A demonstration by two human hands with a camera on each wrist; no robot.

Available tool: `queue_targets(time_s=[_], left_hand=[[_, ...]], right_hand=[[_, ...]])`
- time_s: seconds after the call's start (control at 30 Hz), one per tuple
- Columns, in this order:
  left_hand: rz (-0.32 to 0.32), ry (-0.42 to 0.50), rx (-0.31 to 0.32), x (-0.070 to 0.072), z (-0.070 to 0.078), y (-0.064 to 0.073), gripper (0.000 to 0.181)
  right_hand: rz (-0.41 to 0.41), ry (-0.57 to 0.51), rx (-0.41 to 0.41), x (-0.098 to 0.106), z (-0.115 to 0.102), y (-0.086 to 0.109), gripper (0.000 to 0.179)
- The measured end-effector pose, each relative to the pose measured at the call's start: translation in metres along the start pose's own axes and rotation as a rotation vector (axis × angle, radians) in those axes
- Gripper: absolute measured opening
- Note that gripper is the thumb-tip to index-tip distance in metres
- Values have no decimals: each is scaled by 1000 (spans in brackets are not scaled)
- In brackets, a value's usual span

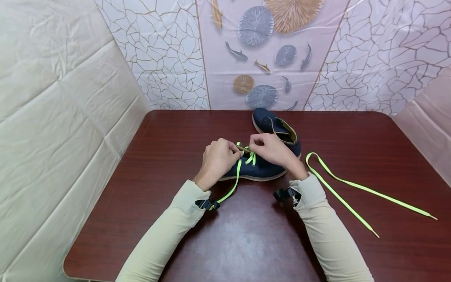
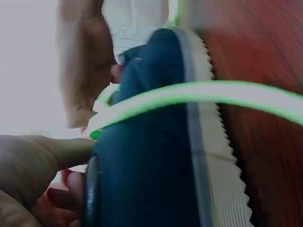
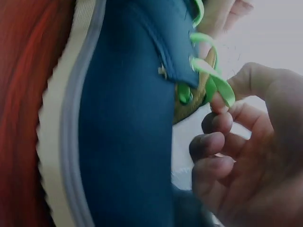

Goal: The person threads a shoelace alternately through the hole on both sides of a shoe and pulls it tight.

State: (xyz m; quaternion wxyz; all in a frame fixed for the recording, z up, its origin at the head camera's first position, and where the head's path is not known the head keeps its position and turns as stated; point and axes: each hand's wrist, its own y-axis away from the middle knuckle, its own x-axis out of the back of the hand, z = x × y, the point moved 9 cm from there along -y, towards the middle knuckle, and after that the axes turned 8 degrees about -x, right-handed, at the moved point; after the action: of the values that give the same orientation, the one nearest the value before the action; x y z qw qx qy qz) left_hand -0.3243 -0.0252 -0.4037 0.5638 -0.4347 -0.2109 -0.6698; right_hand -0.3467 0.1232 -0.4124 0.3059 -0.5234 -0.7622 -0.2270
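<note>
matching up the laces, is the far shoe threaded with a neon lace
No, the far navy shoe shows no lace in it, and a loose neon yellow-green shoelace lies on the table.

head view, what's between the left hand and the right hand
In the head view, green lace and part of the navy shoe lie between the left hand and right hand.

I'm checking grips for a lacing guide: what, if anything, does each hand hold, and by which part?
The right hand appears to pinch the yellow-green shoelace at a loop off the navy shoe; what the left hand holds cannot be told.
</note>
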Motion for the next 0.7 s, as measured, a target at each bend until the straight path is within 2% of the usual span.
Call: queue_targets(time_s=[0.13,0.23,0.4,0.5,0.63,0.7], left_hand=[[63,-33,-2,1,3,1,7],[104,-82,-31,0,8,2,6],[155,-245,-137,-5,22,7,12],[189,-344,-162,-7,28,10,24],[231,-477,-186,-10,35,12,46],[251,-526,-198,-12,37,12,51]], right_hand=[[-114,-249,-121,-12,12,-2,30],[-155,-361,-187,-16,19,-3,32],[-165,-452,-269,-18,24,-4,35],[-182,-478,-305,-20,25,-3,30],[-210,-486,-322,-22,25,-3,26],[-215,-487,-322,-22,26,-2,26]])
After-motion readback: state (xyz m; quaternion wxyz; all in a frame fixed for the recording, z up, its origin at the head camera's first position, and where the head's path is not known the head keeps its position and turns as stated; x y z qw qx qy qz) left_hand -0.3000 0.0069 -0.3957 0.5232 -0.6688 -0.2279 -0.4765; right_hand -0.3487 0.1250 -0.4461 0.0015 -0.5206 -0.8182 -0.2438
